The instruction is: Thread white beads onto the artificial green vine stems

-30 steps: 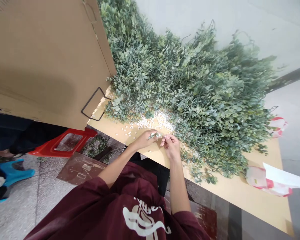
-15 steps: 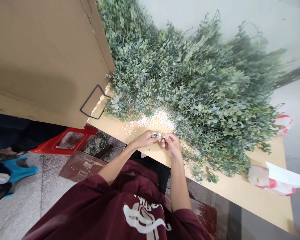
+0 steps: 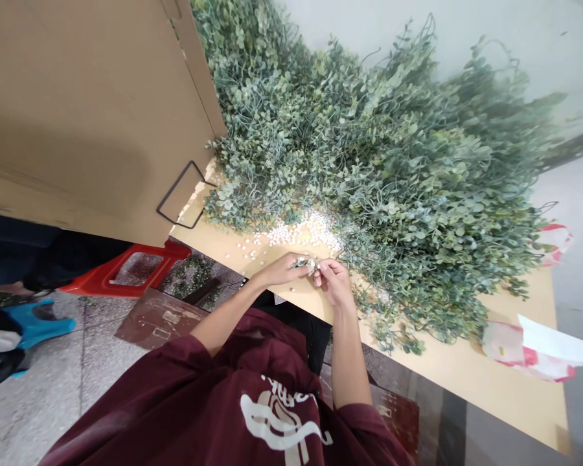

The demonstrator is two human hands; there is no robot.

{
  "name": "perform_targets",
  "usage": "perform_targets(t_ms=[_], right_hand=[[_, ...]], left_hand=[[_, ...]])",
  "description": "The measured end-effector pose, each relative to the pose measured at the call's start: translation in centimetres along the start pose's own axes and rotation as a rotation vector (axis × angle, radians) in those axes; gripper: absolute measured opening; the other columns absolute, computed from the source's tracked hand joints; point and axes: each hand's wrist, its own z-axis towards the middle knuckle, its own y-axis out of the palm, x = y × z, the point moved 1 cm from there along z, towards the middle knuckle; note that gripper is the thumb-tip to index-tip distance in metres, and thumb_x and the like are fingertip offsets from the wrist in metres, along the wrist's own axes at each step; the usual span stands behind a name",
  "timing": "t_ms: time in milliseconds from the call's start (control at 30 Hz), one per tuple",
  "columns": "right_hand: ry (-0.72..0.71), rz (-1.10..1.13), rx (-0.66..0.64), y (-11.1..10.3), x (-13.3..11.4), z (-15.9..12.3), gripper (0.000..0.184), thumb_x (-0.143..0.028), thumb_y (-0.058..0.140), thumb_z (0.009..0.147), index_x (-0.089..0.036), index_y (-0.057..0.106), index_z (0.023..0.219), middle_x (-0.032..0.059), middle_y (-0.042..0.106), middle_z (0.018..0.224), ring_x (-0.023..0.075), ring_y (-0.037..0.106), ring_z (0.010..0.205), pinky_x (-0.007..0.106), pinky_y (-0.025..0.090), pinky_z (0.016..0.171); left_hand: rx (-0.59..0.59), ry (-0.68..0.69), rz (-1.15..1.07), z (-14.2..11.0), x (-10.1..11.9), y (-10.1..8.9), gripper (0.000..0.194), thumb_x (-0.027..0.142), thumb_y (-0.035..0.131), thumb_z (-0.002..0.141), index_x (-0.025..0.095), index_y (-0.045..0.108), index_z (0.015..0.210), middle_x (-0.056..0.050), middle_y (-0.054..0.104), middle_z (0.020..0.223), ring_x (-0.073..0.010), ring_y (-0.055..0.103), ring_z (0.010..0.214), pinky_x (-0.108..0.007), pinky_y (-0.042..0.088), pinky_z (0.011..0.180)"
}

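Note:
My left hand and my right hand meet over a pale wooden table. Between their fingertips they pinch a small green sprig with white bits, partly hidden by my fingers. Just beyond them lies a scatter of small white beads, with a few loose ones nearer my left hand. A large heap of artificial eucalyptus-like foliage covers the far table and spreads around the beads, close to my right hand.
A large cardboard sheet with a black wire loop stands at the table's left end. Red-and-white plastic bags lie at right. A red stool, blue stool and brown board sit on the floor below the table edge.
My fingers stay on the sprig, with my hands drawn slightly closer around it. The whole view has shifted slightly, with the foliage and bags sitting a little further right.

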Motion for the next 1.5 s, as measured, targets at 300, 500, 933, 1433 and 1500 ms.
perform_targets(t_ms=[300,500,933,1433,1500], right_hand=[[0.012,-0.025,-0.038,-0.1,0.0,0.0,0.025,-0.041,0.073,0.077,-0.019,0.062,0.072,-0.0018,0.062,0.062,0.0072,0.048,0.046,0.021,0.038,0.047],[0.015,-0.026,-0.079,-0.1,-0.1,0.0,0.024,-0.04,0.073,0.077,-0.019,0.061,0.073,-0.0025,0.06,0.061,0.0075,0.046,0.046,0.021,0.036,0.048],[-0.006,-0.054,-0.081,-0.1,0.0,0.1,0.027,-0.041,0.075,0.075,-0.02,0.059,0.072,-0.0032,0.058,0.062,0.0066,0.045,0.046,0.021,0.038,0.047],[-0.249,-0.32,0.11,0.6,0.3,-0.4,0.021,-0.04,0.066,0.082,-0.02,0.064,0.077,-0.0009,0.063,0.065,0.0106,0.052,0.054,0.024,0.043,0.056],[-0.286,-0.37,0.128,0.8,0.2,-0.7,0.021,-0.039,0.065,0.084,-0.019,0.065,0.077,-0.0014,0.061,0.063,0.011,0.053,0.054,0.024,0.044,0.057]], left_hand=[[-0.029,0.02,0.032,0.1,0.0,0.0,0.029,0.036,0.053,0.091,0.012,0.06,0.076,-0.004,0.059,0.075,-0.0132,0.055,0.072,-0.024,0.044,0.07],[-0.037,0.013,0.039,0.0,0.1,0.1,0.027,0.034,0.053,0.091,0.011,0.062,0.079,-0.004,0.061,0.076,-0.0132,0.056,0.072,-0.024,0.044,0.069],[-0.044,0.041,0.077,0.1,-0.2,-0.1,0.026,0.03,0.05,0.092,0.012,0.059,0.076,-0.003,0.057,0.074,-0.0131,0.054,0.072,-0.023,0.042,0.07],[0.03,0.024,0.099,0.2,-0.4,0.0,0.03,0.035,0.049,0.093,0.012,0.06,0.076,-0.004,0.062,0.078,-0.0145,0.057,0.076,-0.024,0.044,0.074],[0.026,0.018,0.111,0.2,-0.3,0.0,0.029,0.033,0.048,0.092,0.012,0.062,0.079,-0.004,0.064,0.081,-0.015,0.058,0.078,-0.024,0.044,0.076]])
